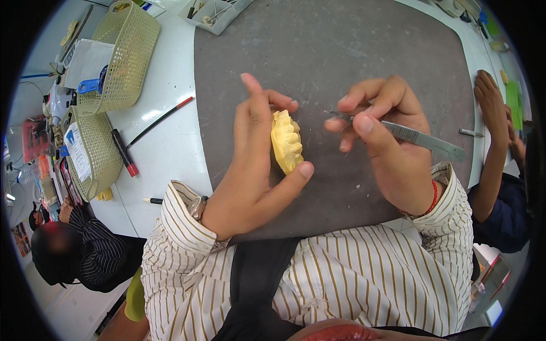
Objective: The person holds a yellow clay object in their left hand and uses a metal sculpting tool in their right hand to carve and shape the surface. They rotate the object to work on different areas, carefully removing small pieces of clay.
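A yellow plaster dental model (287, 142) with a row of moulded teeth is held in my left hand (247, 153). My thumb presses its lower end and the fingers lie behind it; the teeth face right. To the right, my right hand (392, 136) pinches a metal scalpel handle (412, 135) between thumb and fingers. The scalpel's thin tip points left toward the model, with a gap between them. Both hands are over a dark grey mat (330, 51).
Two cream perforated baskets (132, 62) stand on the white table at left. Near them lie a thin red-tipped brush (162, 120) and a black-and-red marker (125, 152). A tray of small tools (216, 16) sits at the far edge. Other people work at both sides; one's arm (496, 142) is at right.
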`<state>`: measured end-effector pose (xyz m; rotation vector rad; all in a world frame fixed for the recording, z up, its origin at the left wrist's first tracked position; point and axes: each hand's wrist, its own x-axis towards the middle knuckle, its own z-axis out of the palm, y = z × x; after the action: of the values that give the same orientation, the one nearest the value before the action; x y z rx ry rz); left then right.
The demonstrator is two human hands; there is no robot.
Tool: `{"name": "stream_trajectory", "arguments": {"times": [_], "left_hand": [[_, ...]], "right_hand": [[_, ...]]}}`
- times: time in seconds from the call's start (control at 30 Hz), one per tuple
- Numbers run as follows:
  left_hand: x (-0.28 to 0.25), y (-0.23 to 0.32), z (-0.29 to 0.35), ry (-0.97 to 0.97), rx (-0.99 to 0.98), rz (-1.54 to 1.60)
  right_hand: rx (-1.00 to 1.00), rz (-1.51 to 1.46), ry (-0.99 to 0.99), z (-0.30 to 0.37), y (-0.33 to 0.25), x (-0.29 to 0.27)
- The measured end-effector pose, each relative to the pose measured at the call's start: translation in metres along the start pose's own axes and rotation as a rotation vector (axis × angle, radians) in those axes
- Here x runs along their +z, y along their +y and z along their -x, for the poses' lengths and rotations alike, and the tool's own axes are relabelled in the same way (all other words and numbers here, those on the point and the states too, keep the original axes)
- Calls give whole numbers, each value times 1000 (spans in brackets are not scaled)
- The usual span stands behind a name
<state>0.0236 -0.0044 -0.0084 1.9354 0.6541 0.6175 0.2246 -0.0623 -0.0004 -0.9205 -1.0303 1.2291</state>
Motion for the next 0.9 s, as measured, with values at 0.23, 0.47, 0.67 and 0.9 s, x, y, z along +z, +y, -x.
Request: {"name": "stream_trajectory", "arguments": {"times": [0.23, 0.47, 0.67, 0.9], "left_hand": [[-8, 1, -3, -86, 3, 74], [-10, 0, -5, -91, 23, 98], [-8, -3, -6, -65, 31, 103], [-6, -1, -7, -60, 58, 55]], "right_hand": [[-11, -110, -47, -2, -5, -9], [-176, 130, -87, -6, 1, 2], [-281, 311, -212, -10, 7, -5], [-297, 390, -251, -6, 7, -5]]}}
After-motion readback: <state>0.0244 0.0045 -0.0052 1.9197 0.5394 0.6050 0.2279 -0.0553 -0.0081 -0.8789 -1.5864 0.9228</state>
